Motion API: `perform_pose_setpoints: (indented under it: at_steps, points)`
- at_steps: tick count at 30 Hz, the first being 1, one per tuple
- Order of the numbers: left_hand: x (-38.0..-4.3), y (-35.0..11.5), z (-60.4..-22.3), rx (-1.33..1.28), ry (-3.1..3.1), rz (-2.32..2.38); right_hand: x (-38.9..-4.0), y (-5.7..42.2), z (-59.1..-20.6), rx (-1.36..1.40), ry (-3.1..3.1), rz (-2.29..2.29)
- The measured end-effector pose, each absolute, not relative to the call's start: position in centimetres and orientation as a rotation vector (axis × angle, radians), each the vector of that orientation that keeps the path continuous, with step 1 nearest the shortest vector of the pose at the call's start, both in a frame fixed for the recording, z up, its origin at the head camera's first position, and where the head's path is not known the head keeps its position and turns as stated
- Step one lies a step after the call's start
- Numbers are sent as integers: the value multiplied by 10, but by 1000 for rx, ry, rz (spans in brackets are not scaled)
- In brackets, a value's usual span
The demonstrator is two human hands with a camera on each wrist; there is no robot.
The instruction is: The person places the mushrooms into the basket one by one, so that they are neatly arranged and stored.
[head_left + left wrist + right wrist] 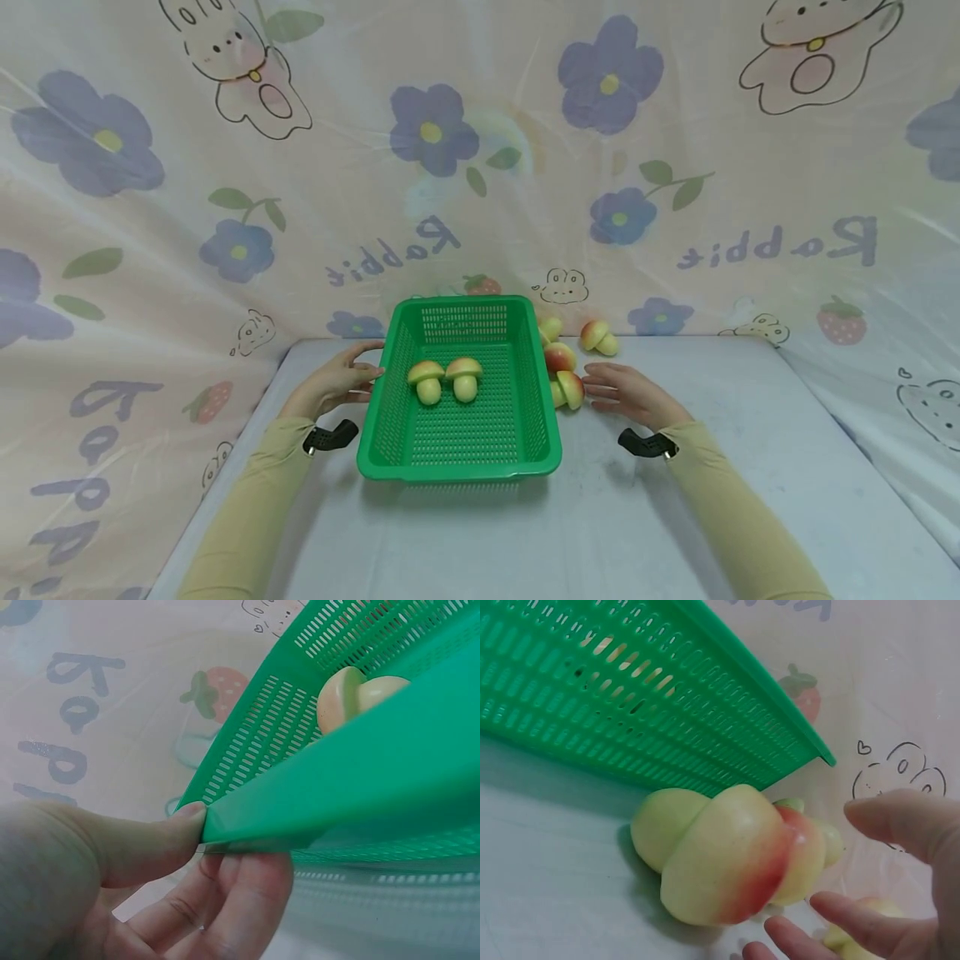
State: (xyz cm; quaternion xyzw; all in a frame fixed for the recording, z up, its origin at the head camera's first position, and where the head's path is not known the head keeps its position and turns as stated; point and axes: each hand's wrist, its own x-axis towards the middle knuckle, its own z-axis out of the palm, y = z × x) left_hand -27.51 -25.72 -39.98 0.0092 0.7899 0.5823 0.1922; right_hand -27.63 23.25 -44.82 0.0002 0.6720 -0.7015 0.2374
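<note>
A green plastic basket (459,473) with slotted walls is at the middle of the table. Two toy mushrooms (427,392) with reddish-yellow caps lie side by side inside it. My left hand (341,382) pinches the basket's left rim; in the left wrist view the thumb (161,840) is at the rim's edge and the fingers are under it. Beside the basket's right wall lie several more toy mushrooms, the closest one (724,859) large in the right wrist view. My right hand (630,393) is just right of that mushroom, fingers extended and apart, holding nothing.
One mushroom (598,337) lies at the back edge of the table, a little apart from the group. The white table (465,542) runs back to a hanging cloth (517,208) printed with flowers and rabbits. Each wrist wears a black strap-on mount (647,443).
</note>
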Motion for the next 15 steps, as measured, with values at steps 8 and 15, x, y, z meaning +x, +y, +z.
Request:
perform_pose_setpoints:
  at_steps: [8, 15]
  points:
    - [-276, -257, -401, 20, 2203, 1650, -277, 229, -451, -1, 1852, -1917]
    - [-276, -258, -400, 19, 2205, 1644, -277, 225, -451, -20, 1889, -1877]
